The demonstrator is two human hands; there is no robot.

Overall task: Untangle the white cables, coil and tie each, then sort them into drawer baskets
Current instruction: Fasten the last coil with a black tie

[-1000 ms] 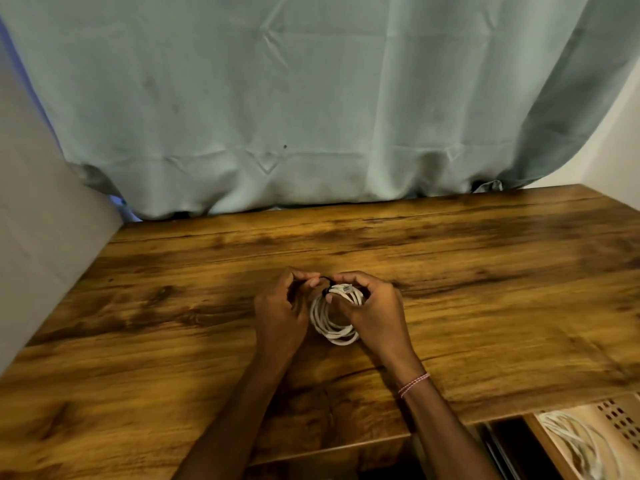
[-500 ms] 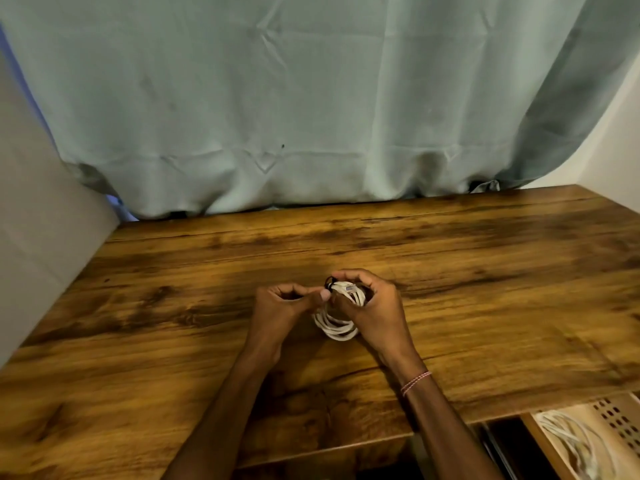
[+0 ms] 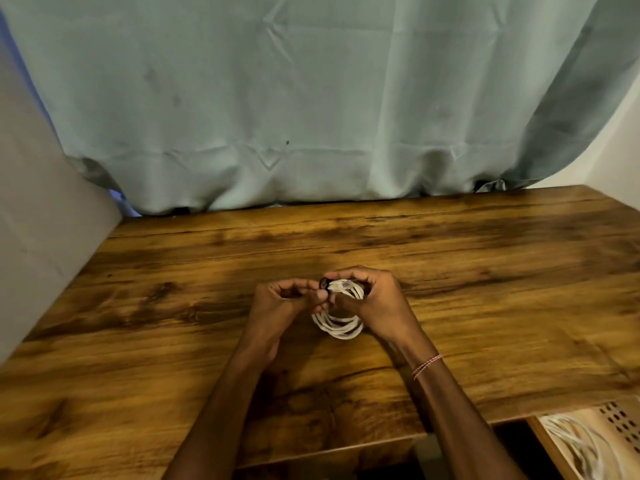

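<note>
Leftmost, the left hand [image 3: 277, 303] is seen with fingers curled, its grip apparently closed in a pinch on the black tie [image 3: 324, 283], which lies just to its right at the top of the coil [image 3: 338, 328]. The white coil hangs between both hands, low over the tabletop [image 3: 166, 306]. Its upper bundle is clasped tightly by the right hand [image 3: 375, 299].

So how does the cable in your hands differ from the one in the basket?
The held cable is a tight ring; the basket cable lies in looser loops. The right hand grips the held cable, the left hand pinching its black tie; the basket cable lies untouched. Both are white.
</note>
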